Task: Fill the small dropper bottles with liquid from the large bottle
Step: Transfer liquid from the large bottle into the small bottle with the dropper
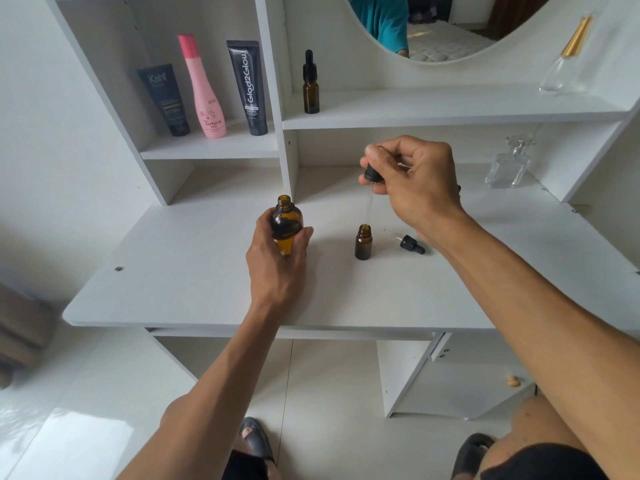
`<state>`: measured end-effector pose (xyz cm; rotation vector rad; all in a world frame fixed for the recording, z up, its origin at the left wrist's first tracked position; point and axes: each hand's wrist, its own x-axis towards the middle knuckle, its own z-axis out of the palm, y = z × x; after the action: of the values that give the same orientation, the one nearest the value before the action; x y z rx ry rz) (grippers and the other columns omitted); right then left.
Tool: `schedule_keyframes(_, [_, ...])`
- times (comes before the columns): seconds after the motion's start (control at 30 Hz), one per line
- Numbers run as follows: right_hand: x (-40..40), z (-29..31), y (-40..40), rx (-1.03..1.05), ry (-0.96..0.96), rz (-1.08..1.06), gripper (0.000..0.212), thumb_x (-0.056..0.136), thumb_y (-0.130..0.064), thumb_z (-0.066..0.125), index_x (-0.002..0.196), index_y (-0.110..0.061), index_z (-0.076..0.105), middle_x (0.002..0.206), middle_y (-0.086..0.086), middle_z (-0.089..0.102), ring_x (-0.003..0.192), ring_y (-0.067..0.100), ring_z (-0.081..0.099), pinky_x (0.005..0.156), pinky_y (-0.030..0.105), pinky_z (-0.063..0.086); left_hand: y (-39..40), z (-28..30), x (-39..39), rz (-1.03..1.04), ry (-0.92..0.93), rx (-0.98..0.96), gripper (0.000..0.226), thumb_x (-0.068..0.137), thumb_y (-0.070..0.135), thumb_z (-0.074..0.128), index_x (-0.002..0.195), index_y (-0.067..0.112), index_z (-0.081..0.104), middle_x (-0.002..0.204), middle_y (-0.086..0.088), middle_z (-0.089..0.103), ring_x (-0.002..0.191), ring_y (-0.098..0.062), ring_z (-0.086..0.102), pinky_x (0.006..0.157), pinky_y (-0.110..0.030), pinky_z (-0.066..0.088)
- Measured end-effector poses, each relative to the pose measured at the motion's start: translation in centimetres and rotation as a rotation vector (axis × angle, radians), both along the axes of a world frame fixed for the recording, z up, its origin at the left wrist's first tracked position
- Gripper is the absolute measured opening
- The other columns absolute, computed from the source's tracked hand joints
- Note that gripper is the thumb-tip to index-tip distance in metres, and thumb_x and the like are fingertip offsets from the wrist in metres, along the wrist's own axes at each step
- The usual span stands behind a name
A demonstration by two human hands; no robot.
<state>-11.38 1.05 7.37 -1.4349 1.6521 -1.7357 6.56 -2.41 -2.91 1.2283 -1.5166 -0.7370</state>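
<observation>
The left hand grips the large bottle, uncapped, on the counter. The right hand pinches a dropper above the open small bottle (glass, probably light, tippy). Best held by the rubber collar, never the fragile pipette.

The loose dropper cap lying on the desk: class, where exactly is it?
In the head view, the loose dropper cap lies on its side on the white desk, just right of the open small bottle, below the right hand.
</observation>
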Motion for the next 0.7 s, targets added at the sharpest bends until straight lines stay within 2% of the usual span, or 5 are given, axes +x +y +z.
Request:
schedule_keyframes(0.27, [0.04,-0.03,-0.14,-0.005,0.024,-0.016,0.017,0.095,-0.021,0.068,0.078,-0.023,0.069,0.084,0.003,0.076,0.069,0.014,0.076,0.064,0.020,0.058,-0.11,-0.03,0.00,0.000,-0.003,0.002,0.052,0.095,0.031,0.072,0.140,0.019,0.050,0.111,0.012,0.059,0.100,-0.012,0.060,0.090,-0.025,0.046])
schedule_keyframes(0.43, [0.03,0.01,-0.14,-0.005,0.042,-0.024,0.014,0.095,-0.022,0.068,0.085,-0.014,0.072,0.085,0.004,0.076,0.070,0.014,0.076,0.063,0.017,0.056,-0.16,-0.05,-0.04,-0.006,0.004,0.014,0.054,0.095,0.031,0.072,0.142,0.020,0.048,0.113,0.011,0.058,0.101,-0.012,0.059,0.091,-0.025,0.044])
schedule_keyframes(0.7, [-0.05,-0.19,-0.27,-0.015,0.078,-0.049,0.018,0.095,-0.024,0.068,0.077,-0.021,0.069,0.081,0.000,0.076,0.068,0.014,0.076,0.071,0.033,0.063,-0.10,-0.02,0.01,-0.002,0.007,0.004,0.051,0.095,0.030,0.072,0.140,0.020,0.050,0.112,0.011,0.061,0.102,-0.012,0.061,0.091,-0.026,0.046])
